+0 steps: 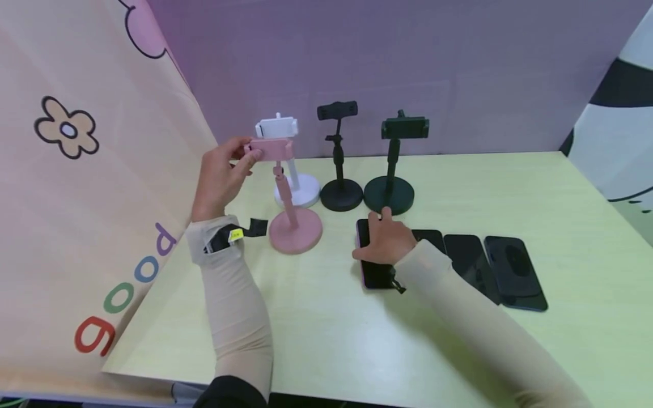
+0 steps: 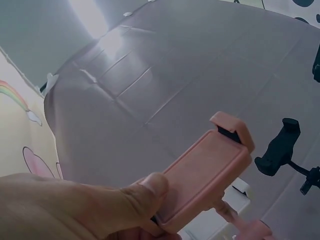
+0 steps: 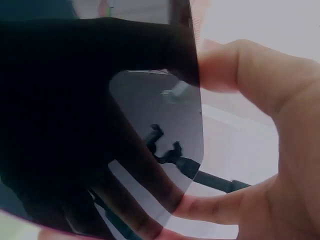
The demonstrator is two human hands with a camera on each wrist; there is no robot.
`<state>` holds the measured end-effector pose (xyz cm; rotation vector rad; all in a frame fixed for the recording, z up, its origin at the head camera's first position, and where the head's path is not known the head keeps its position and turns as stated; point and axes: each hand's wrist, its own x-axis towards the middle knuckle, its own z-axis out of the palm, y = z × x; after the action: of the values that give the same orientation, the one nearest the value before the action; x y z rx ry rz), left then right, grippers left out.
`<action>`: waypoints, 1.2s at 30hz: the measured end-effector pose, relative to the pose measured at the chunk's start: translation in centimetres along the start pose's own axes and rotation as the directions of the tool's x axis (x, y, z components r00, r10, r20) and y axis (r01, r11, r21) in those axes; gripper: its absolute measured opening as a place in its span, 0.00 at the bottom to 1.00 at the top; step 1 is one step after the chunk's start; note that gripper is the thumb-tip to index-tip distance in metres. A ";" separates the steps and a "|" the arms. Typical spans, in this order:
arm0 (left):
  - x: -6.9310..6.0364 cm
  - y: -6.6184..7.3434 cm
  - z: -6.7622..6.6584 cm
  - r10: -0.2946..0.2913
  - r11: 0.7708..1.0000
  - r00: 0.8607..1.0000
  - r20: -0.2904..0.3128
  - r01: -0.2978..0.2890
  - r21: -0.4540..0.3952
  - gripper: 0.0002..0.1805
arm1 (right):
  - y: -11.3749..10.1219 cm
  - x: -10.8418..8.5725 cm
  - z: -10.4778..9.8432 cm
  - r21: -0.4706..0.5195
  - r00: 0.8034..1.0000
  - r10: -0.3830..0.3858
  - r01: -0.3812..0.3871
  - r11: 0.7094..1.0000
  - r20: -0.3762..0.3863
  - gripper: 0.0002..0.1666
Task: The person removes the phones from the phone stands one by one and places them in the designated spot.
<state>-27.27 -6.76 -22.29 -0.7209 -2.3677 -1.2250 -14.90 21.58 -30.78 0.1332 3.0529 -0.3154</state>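
Observation:
My left hand [image 1: 222,177] pinches the left end of a pink phone stand's [image 1: 296,231] clamp, thumb in front and fingers behind. In the left wrist view, the thumb presses the lower end of the pink clamp [image 2: 205,165], whose upper lip juts out. My right hand [image 1: 385,241] is over the leftmost black phone [image 1: 374,276], gripping it by the edges, thumb at the left side and fingers at the far end. In the right wrist view, the glossy phone screen [image 3: 165,115] reflects the hand. Whether the phone is off the table cannot be told.
Behind the pink stand are a white stand [image 1: 301,190], a black stand [image 1: 342,195] and a dark green stand [image 1: 389,195]. More phones [image 1: 515,266] lie in a row at the right, one partly under my right sleeve. A purple backdrop [image 1: 357,68] rises behind the table.

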 end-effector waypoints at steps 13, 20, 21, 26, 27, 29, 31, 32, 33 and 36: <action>0.1 -0.2 0.3 -0.030 0.999 0.999 0.018 0.031 -0.010 0.23 | 0.7 0.8 0.8 -0.135 0.994 0.052 -0.040 0.990 0.093 0.50; -0.2 -0.3 0.1 -0.043 0.999 0.999 0.012 0.042 0.004 0.24 | 0.8 0.6 0.4 -0.264 0.994 0.026 0.003 0.964 0.108 0.47; -0.2 -0.3 0.0 -0.043 0.999 0.999 0.012 0.043 0.005 0.24 | 0.8 0.5 0.3 -0.275 0.994 0.019 0.011 0.961 0.106 0.46; -0.2 -0.2 -0.2 -0.054 0.999 0.998 0.016 0.054 0.003 0.25 | 1.2 0.1 0.0 -0.273 0.994 0.001 0.028 0.962 0.107 0.43; -0.2 -0.1 -0.3 -0.057 0.998 0.998 0.017 0.057 0.002 0.25 | 1.3 0.0 0.0 -0.269 0.995 -0.001 0.030 0.963 0.105 0.43; -0.1 -0.2 -0.2 -0.057 0.998 0.998 0.014 0.057 0.003 0.25 | 1.6 -0.1 0.0 -0.263 0.995 -0.004 0.030 0.964 0.097 0.43; -0.1 -0.2 -0.1 -0.049 0.999 0.999 0.005 0.049 0.003 0.24 | 2.0 -0.3 0.1 -0.260 0.996 -0.007 0.029 0.965 0.089 0.44; 0.0 -0.2 -0.1 -0.043 0.999 0.999 0.000 0.043 0.001 0.23 | 2.1 -0.3 0.1 -0.255 0.996 -0.007 0.028 0.966 0.084 0.44; 0.0 -0.3 0.0 -0.036 0.999 0.999 -0.006 0.036 0.001 0.23 | 2.2 -0.4 0.1 -0.252 0.997 -0.005 0.026 0.967 0.081 0.45; 0.1 -0.3 0.1 -0.016 1.000 1.000 -0.019 0.016 -0.007 0.22 | 2.5 -0.5 0.2 -0.235 0.997 -0.002 0.019 0.972 0.073 0.46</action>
<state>-27.52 -6.82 -22.46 -0.6908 -2.3597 -1.2414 -14.11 23.95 -31.40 0.0893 2.9894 0.0419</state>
